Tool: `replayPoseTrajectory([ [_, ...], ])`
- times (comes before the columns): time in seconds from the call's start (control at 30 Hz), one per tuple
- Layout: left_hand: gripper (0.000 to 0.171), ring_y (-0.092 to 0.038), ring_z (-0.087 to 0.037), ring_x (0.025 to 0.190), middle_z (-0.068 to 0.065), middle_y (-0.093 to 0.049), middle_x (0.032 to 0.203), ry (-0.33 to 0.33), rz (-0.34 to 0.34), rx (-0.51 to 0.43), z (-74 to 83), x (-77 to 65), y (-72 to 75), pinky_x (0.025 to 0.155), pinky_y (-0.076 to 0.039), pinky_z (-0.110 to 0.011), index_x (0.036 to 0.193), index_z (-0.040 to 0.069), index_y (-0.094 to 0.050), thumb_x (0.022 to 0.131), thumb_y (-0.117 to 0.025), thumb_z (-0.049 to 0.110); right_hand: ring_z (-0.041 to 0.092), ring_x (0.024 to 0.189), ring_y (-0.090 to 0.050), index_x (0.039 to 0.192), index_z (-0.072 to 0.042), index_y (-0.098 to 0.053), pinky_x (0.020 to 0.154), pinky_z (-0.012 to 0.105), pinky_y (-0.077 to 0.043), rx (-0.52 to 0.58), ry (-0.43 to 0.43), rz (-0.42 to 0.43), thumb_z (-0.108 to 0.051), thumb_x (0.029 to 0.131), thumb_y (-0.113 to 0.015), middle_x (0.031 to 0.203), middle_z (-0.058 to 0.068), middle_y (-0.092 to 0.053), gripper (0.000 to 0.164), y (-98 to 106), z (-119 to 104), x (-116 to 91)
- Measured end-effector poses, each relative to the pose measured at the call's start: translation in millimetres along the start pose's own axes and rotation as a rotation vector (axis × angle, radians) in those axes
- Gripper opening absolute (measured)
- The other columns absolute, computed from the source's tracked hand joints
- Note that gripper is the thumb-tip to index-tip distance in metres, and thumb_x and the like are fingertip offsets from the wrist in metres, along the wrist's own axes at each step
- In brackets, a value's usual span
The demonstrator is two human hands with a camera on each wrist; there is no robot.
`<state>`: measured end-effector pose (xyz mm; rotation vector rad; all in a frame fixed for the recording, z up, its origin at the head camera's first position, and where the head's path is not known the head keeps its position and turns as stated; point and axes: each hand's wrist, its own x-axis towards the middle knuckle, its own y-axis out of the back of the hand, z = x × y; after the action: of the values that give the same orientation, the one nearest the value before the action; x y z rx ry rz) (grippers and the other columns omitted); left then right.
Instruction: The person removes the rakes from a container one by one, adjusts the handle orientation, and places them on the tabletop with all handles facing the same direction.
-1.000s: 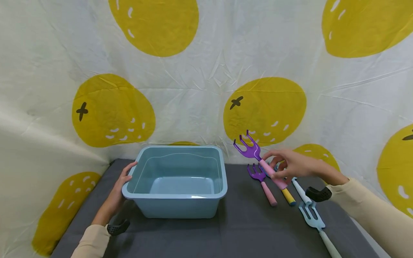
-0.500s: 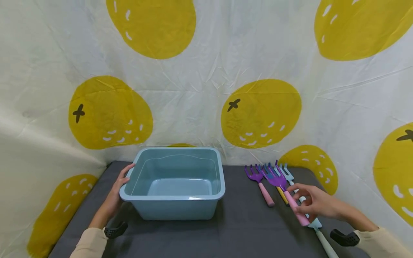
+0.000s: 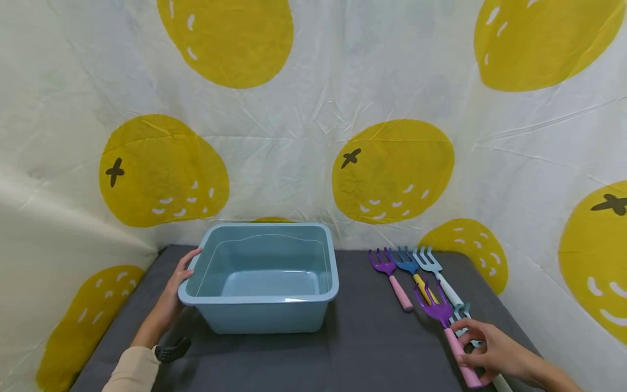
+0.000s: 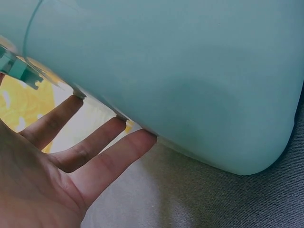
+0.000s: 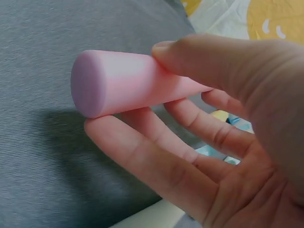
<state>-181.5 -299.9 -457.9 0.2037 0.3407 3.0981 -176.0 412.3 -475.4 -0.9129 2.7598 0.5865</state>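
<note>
My right hand (image 3: 495, 348) pinches the pink handle of a purple garden hand fork (image 3: 443, 313), its tines pointing away from me. In the right wrist view, thumb and fingers curl round the pink handle (image 5: 126, 85), its butt end sticking out over the cloth. Under this hand lies a pale blue fork (image 3: 462, 313), mostly covered. My left hand (image 3: 171, 291) holds the left rim of a light blue plastic basin (image 3: 259, 316). The left wrist view shows three fingertips pressing the basin's outer wall (image 4: 190, 80) from below the rim; the thumb is out of sight there.
Beyond the held fork lie another purple fork with a pink handle (image 3: 399, 291), a blue fork with a yellow handle (image 3: 406, 261) and a light blue fork with a whitish handle (image 3: 448, 288). Dark grey cloth (image 3: 362, 348) covers the table. A fruit-printed curtain (image 3: 294, 174) hangs behind.
My right hand has carried the purple fork toward me and to the right, lowering it beside the pale blue fork. The left hand stays at the basin's rim.
</note>
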Motion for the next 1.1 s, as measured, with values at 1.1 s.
replayPoseTrajectory([
  [1.1,0.057,-0.027,-0.048,0.138,-0.013,-0.004,0.167,0.000,-0.001,0.006,-2.4,-0.3,0.7,0.104,-0.034,-0.068,0.163,0.034,-0.016,0.109,-0.028,0.046,0.021,0.072,-0.056,0.117,0.001,-0.054,0.062,0.028,-0.044,-0.147,-0.222,0.026,-0.002,0.087,-0.073,0.077,0.009,-0.060,0.036,-21.4,9.1,-1.7],
])
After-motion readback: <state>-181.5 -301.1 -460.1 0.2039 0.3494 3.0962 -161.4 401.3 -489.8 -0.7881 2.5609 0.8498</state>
